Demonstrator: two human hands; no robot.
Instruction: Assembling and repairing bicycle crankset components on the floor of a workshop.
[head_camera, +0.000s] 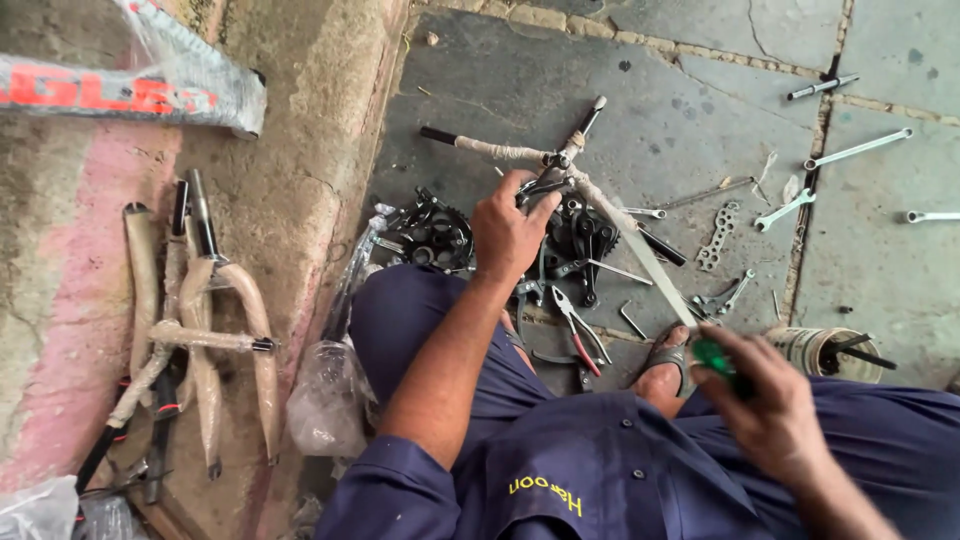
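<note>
Your left hand (508, 232) clamped on the paper-wrapped bicycle handlebar (545, 160), your right hand (770, 400) gripping a green-handled screwdriver (712, 355), pliers (577, 325) on the stone floor (660, 100)

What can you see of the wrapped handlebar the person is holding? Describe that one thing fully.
The handlebar is a metal bar and stem that cross each other, mostly wound in pale paper-like wrapping with black metal showing at the bare ends. It lies tilted above the grey stone floor, over a heap of dark sprockets. The left hand grips it at the centre clamp. One long wrapped arm runs down towards the right hand, which holds a green-handled tool.
</note>
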